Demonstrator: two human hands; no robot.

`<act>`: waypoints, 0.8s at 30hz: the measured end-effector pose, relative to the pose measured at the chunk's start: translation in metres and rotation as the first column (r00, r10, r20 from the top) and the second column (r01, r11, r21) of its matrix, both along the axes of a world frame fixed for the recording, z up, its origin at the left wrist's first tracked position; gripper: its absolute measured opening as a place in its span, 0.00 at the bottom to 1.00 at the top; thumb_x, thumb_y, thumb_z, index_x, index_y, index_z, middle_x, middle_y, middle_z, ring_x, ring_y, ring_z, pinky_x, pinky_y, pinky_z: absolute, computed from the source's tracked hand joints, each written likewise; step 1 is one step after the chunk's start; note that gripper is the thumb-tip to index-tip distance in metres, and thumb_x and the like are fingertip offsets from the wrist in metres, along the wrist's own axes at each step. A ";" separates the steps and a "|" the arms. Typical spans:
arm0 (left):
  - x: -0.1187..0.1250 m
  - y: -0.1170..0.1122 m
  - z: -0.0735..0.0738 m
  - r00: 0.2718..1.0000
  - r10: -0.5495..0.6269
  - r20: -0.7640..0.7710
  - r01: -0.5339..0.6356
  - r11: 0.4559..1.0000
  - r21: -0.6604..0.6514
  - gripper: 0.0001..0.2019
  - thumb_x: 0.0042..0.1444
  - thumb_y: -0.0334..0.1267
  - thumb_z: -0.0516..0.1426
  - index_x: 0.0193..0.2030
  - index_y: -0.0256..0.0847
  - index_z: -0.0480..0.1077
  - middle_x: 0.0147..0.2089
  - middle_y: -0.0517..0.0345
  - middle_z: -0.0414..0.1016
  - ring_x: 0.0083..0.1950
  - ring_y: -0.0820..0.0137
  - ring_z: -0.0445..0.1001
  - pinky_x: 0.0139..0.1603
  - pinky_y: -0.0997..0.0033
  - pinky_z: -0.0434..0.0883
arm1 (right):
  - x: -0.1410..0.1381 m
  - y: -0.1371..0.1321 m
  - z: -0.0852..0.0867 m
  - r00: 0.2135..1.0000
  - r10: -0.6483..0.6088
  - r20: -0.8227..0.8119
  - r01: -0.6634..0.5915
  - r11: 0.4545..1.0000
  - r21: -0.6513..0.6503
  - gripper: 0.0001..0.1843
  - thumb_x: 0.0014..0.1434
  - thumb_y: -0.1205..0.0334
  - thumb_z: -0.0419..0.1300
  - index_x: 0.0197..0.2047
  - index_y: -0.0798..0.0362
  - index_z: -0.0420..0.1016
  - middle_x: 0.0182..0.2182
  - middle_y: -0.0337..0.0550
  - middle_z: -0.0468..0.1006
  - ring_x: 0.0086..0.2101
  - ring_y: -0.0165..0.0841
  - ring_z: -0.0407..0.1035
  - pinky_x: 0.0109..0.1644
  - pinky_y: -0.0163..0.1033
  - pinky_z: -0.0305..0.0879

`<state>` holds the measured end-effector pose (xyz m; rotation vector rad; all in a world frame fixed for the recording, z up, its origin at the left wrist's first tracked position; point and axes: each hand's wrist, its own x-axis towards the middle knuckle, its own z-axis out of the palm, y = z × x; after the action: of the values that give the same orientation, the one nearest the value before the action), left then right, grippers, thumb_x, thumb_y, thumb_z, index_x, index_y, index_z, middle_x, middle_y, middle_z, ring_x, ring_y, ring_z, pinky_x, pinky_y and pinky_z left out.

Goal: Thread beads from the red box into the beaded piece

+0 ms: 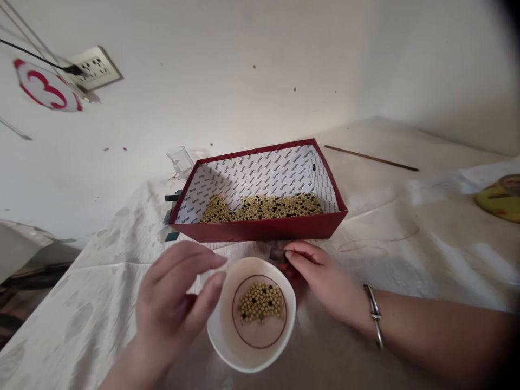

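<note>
A white bowl holds a small heap of gold beads with a few black ones among them. My left hand hovers at the bowl's left rim, thumb and fingers curved and apart, with nothing visible between them. Just beyond the rim on the right, my right hand pinches a small dark flat piece; its exact kind is unclear. Behind both hands stands a dark red box with a white printed lining, containing many gold and black beads.
A clear glass mug is behind the box's left end. On the cloth-covered table lie a thin brown stick and a loop of red thread. A yellow object sits at far right. A wall socket is at upper left.
</note>
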<state>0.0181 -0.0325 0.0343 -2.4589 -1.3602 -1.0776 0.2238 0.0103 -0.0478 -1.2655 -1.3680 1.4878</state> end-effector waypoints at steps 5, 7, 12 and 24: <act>0.008 0.049 0.024 0.977 0.176 -0.124 -0.187 0.979 -0.083 0.06 0.52 0.36 0.53 0.36 0.42 0.69 0.35 0.61 0.72 0.37 0.74 0.69 0.35 0.76 0.66 | 0.002 0.002 -0.001 0.999 0.026 0.034 -0.028 0.998 0.049 0.11 0.55 0.58 0.49 0.31 0.53 0.70 0.29 0.40 0.74 0.31 0.30 0.67 0.35 0.35 0.61; 0.013 0.079 0.033 0.935 0.189 -0.300 -0.260 0.940 -0.220 0.09 0.53 0.41 0.51 0.35 0.44 0.70 0.35 0.62 0.73 0.35 0.74 0.69 0.34 0.75 0.65 | 0.003 0.003 -0.002 0.998 0.034 0.053 -0.037 0.998 0.058 0.11 0.55 0.57 0.49 0.32 0.53 0.70 0.30 0.40 0.74 0.32 0.30 0.67 0.36 0.35 0.61; 0.024 0.151 0.028 0.761 -0.027 -0.648 -0.406 0.759 -0.509 0.14 0.50 0.45 0.49 0.40 0.45 0.70 0.39 0.61 0.74 0.37 0.71 0.70 0.34 0.74 0.63 | 0.003 0.004 -0.007 0.998 0.063 0.029 -0.065 0.996 0.063 0.12 0.56 0.57 0.48 0.33 0.52 0.70 0.28 0.39 0.73 0.31 0.31 0.66 0.35 0.35 0.61; 0.034 0.176 0.000 0.658 -0.159 -0.736 -0.500 0.639 -0.585 0.11 0.37 0.41 0.57 0.31 0.47 0.74 0.29 0.60 0.75 0.27 0.72 0.68 0.27 0.75 0.60 | 0.001 0.006 -0.013 0.995 0.101 0.004 -0.101 0.990 0.100 0.11 0.56 0.59 0.48 0.32 0.51 0.69 0.27 0.38 0.73 0.31 0.29 0.66 0.35 0.34 0.61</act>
<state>0.0522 0.1438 0.0342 -2.5720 -1.8763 0.7481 0.2252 0.0166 -0.0609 -1.1481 -1.5062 1.4678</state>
